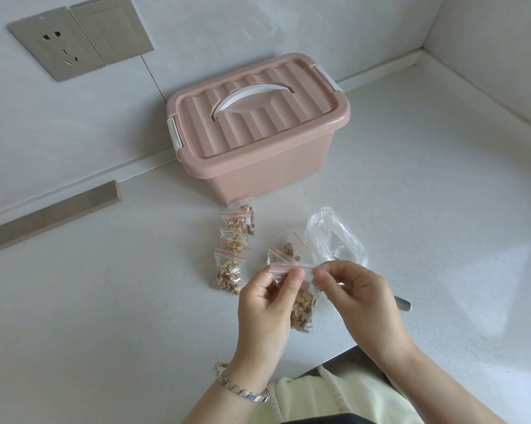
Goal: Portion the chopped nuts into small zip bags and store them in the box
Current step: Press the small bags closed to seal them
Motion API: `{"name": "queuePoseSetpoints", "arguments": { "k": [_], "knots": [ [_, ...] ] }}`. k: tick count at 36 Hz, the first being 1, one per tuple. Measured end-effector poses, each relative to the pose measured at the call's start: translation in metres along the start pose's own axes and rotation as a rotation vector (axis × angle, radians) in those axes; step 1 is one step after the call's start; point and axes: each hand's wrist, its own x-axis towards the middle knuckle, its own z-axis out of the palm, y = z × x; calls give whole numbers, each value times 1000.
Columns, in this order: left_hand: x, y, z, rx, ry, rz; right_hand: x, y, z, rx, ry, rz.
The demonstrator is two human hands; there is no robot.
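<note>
Both the left hand (262, 304) and right hand (360, 301) pinch the red-striped top of a small clear zip bag of chopped nuts (302, 304), held above the white speckled surface (105, 301). Filled bags (229, 272) lie beside it, before the closed pink plastic box (258, 130).

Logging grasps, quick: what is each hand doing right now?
Left hand: pinches the top of the zip bag.
Right hand: pinches the same bag's top.
</note>
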Motion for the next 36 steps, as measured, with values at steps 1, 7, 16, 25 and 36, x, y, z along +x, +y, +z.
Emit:
{"name": "queuePoseSetpoints", "arguments": {
  "k": [1,7,16,25,36],
  "knots": [
    [-1,0,0,-7,-12,0,0,0,0,-1,-6,1],
    [-1,-2,-1,-1,-56,9,1,1,-1,-101,-30,-35],
    [7,6,-15,-78,-112,69,2,1,-11,-189,-15,-116],
    [17,3,-27,83,-83,156,3,-3,-16,-206,-11,-186],
    [13,-4,-27,429,-132,424,3,-1,-17,-245,5,-253]
  ]
}}
